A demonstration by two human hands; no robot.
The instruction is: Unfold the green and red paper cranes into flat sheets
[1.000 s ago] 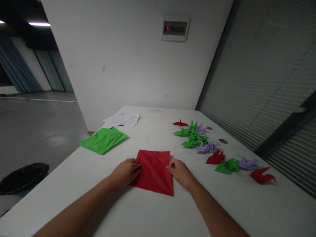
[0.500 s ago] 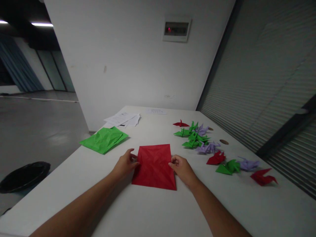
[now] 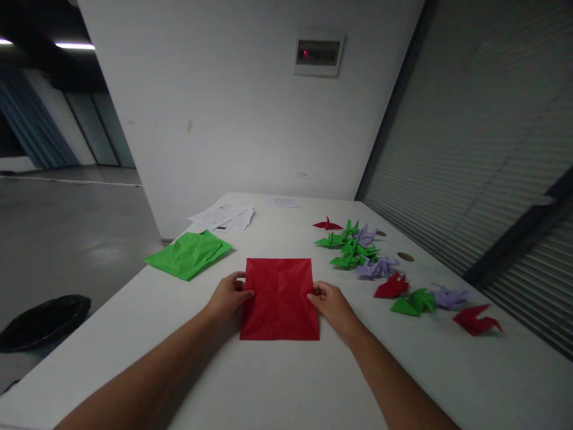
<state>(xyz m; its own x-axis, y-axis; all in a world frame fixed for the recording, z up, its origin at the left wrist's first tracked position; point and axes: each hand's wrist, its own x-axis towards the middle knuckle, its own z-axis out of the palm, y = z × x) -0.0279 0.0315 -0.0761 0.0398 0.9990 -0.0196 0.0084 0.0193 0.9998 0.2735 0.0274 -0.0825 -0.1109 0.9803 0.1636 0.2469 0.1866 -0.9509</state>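
Observation:
A square sheet of red origami paper with faint crease lines is in front of me, at the middle of the white table. My left hand pinches its left edge, thumb on top and the other fingers behind or under it. On the opposite side, my right hand grips the right edge in the same way. The fingertips beneath the paper are hidden. To the left lie creased green paper sheets, apart from both hands.
Several folded paper cranes in green, purple and red are grouped on the right, with a red crane nearest me. Printed papers lie at the back left of the table. A black-lined bin stands on the floor at left.
The red paper has turned slightly and now sits squarer to me, its far edge level. Both hands keep their hold on its sides; the left fingers have closed in a little.

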